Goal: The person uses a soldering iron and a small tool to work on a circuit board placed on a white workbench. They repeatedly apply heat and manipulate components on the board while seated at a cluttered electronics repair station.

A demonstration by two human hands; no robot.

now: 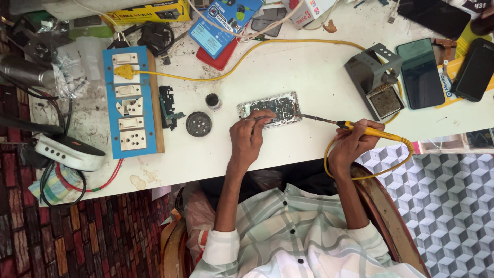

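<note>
White bench (288,72): left hand (248,138) pinches tweezers (257,118) on the phone (270,108); right hand (354,141) grips the iron (355,127); tin (198,124), socket board (130,100) nearby.

A blue switchboard (132,100) is mounted at the left of the white table (288,72), with a yellow plug (123,71) seated in it. A round dark tin (198,124) and a small pot (213,101) are set beside it. A grey iron stand (376,80) and two dark phones (420,72) (475,69) are laid at right.
</note>
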